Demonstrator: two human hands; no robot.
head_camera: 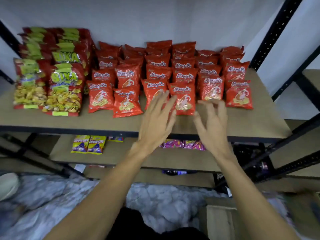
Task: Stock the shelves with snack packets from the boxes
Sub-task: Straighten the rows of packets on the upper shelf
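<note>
Several rows of red snack packets [184, 99] stand upright on the top wooden shelf [107, 121]. My left hand [156, 118] reaches over the shelf's front edge, fingers straight, its tips just in front of a front-row red packet [152, 90]. My right hand [213, 122] hovers beside it with fingers spread and loosely bent, holding nothing, in front of another red packet [212, 88]. A cardboard box [221, 220] sits on the floor at the lower right.
Tall red-and-green chip bags [64, 90] fill the shelf's left end. The lower shelf holds yellow packets [88, 144] and pink packets [183, 144]. Black metal uprights [275, 32] frame the right side. A white wall lies behind.
</note>
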